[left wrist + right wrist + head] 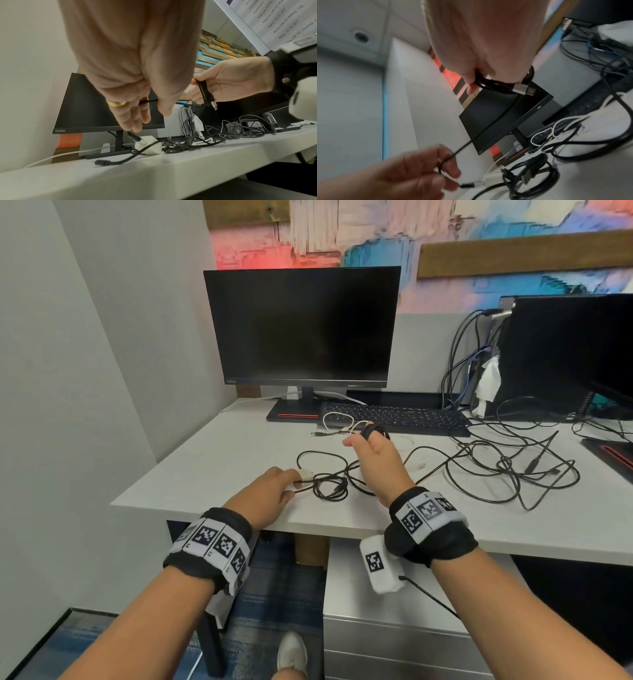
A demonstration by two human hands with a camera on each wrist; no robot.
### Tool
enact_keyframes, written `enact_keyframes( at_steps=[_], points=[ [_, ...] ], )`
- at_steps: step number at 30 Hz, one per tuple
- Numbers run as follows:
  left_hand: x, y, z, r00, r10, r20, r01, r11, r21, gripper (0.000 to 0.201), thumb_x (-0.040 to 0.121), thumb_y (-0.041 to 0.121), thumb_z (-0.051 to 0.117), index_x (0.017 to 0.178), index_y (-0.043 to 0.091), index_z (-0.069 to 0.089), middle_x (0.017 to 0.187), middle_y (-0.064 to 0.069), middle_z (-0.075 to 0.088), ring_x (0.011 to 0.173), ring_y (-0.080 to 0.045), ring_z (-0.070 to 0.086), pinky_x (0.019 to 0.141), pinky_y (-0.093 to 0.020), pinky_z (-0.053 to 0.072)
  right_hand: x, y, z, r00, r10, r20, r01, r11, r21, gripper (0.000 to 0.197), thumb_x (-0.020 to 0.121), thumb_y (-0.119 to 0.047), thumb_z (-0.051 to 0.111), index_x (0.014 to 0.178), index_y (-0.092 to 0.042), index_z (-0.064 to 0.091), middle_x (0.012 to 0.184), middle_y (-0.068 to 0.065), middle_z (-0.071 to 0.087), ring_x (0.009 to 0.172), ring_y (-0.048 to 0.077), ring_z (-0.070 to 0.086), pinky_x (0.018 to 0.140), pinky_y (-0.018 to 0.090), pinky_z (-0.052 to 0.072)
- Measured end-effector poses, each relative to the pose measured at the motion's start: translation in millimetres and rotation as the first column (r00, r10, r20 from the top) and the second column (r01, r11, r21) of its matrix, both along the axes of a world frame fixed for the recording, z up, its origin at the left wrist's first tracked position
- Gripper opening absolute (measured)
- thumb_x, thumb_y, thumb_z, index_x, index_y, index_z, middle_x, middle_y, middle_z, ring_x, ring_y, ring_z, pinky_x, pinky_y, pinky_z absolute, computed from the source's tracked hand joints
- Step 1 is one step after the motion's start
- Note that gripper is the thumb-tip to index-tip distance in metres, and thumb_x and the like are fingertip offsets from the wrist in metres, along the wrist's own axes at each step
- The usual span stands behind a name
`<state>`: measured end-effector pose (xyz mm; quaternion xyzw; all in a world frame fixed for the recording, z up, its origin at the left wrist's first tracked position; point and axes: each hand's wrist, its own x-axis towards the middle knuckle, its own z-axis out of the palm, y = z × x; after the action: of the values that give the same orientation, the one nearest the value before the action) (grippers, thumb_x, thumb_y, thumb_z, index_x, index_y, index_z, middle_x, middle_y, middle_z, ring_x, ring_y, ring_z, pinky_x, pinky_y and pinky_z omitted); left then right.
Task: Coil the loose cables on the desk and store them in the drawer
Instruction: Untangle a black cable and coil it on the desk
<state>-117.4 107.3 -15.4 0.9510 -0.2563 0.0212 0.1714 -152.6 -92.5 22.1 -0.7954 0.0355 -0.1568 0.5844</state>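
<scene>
- Head view showed two bare forearms with tagged wristbands reaching over a white counter (212, 460) toward a tangle of cables.
- At centre frame, the right hand (378, 460) was raised above the counter, its fingers (471, 88) grasping a small coil of black cable (494, 84) with a silver plug hanging from it.
- Lower, left of centre, the left hand (270, 494) sat near the counter, its fingers (135, 121) pinching the free stretch of the same black cable beside a white adapter (149, 146).
- In the right wrist view that stretch ran taut from the coil at upper centre down to the left hand at lower left.
- More loose black cables (507, 467) sprawled at centre right; a thin white cable (337, 422) lay by the keyboard (394, 416), under the dark monitor (301, 326).
- A grey drawer unit (394, 635) stood below the counter at lower centre, apparently closed.
- My judgement: coiling was under way, with most cables left.
- To do it well, the left hand should feed slack evenly, free the tail from the tangle, and keep loops equal in size while the right holds them firmly.
</scene>
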Motion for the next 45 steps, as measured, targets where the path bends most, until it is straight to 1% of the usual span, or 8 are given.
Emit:
enact_keyframes(
  at_steps=[8,13,19,27,32,36,40,45],
  points=[
    [5.3,-7.4,21.4,0.973,-0.084,0.213,0.100,0.993,-0.061,0.023,0.097,0.014,0.045,0.116,0.018,0.057,0.130,-0.001,0.045,0.112,-0.018,0.051,0.097,-0.023,0.039,9.3,4.1,-21.2,0.976,0.045,-0.215,-0.171,0.769,-0.616,0.031,0.102,-0.018,0.030,0.118,-0.002,0.051,0.119,0.021,0.050,0.113,0.035,0.046,0.097,0.043,0.042],
    [11.2,-12.3,30.7,0.968,-0.110,0.226,0.118,0.993,-0.023,0.028,0.098,0.013,0.044,0.123,0.018,0.054,0.136,-0.002,0.041,0.117,-0.019,0.050,0.099,-0.023,0.037,11.7,-2.3,-28.1,0.973,0.092,-0.211,-0.192,0.831,-0.522,0.025,0.102,-0.025,0.033,0.098,-0.008,0.050,0.095,0.013,0.060,0.095,0.029,0.054,0.080,0.037,0.044],
    [15.2,-14.9,36.7,0.972,-0.086,0.217,0.088,0.996,0.005,0.032,0.098,0.014,0.043,0.129,0.019,0.050,0.142,-0.003,0.037,0.122,-0.019,0.047,0.100,-0.021,0.033,5.0,-8.6,-24.1,0.968,0.161,-0.191,-0.239,0.819,-0.522,0.046,0.091,-0.050,0.053,0.087,-0.004,0.059,0.075,0.004,0.056,0.065,0.014,0.049,0.058,0.027,0.036],
    [11.8,-22.5,34.2,0.977,0.006,0.212,0.028,0.987,-0.158,0.019,0.098,0.018,0.044,0.109,0.009,0.058,0.102,-0.006,0.060,0.092,-0.020,0.056,0.078,-0.023,0.038,0.6,-2.7,-1.4,0.951,0.305,-0.044,-0.305,0.952,0.003,0.047,0.099,-0.043,0.036,0.065,-0.016,0.051,0.046,-0.006,0.040,0.042,0.008,0.041,0.073,0.039,0.051],
    [8.6,-23.1,29.7,0.992,0.033,0.125,-0.003,0.971,-0.237,0.016,0.098,0.015,0.045,0.099,0.008,0.060,0.092,-0.007,0.066,0.085,-0.021,0.061,0.078,-0.030,0.048,-7.0,-0.6,20.2,0.927,0.369,0.071,-0.364,0.840,0.403,0.044,0.103,-0.036,0.031,0.067,-0.014,0.044,0.046,-0.002,0.024,0.043,0.014,0.026,0.063,0.029,0.050],
    [0.1,-29.0,23.6,0.997,0.047,0.059,-0.023,0.935,-0.355,0.014,0.096,0.019,0.050,0.093,0.013,0.062,0.084,0.004,0.063,0.077,-0.012,0.056,0.066,-0.016,0.039,-11.6,-5.2,25.5,0.920,0.363,0.147,-0.376,0.717,0.586,0.046,0.103,-0.038,0.029,0.066,-0.014,0.041,0.047,-0.003,0.029,0.045,0.014,0.032,0.063,0.029,0.050],
    [-14.0,-43.6,17.6,0.987,-0.056,-0.149,-0.054,0.764,-0.643,0.015,0.099,0.017,0.042,0.094,0.017,0.056,0.091,0.002,0.068,0.085,-0.008,0.061,0.071,-0.014,0.045,-14.8,-7.2,28.1,0.915,0.325,0.239,-0.390,0.562,0.729,0.049,0.103,-0.040,0.029,0.066,-0.013,0.043,0.055,0.000,0.037,0.051,0.015,0.040,0.064,0.032,0.051],
    [-33.2,-64.0,25.2,0.859,-0.345,-0.378,-0.200,0.453,-0.869,0.029,0.103,0.028,0.028,0.098,0.013,0.053,0.063,0.002,0.039,0.057,-0.013,0.044,0.064,-0.028,0.043,-19.5,-15.3,27.7,0.913,0.310,0.265,-0.383,0.429,0.818,0.048,0.102,-0.043,0.026,0.068,-0.013,0.042,0.059,0.001,0.038,0.057,0.014,0.041,0.065,0.033,0.053]
  ],
)
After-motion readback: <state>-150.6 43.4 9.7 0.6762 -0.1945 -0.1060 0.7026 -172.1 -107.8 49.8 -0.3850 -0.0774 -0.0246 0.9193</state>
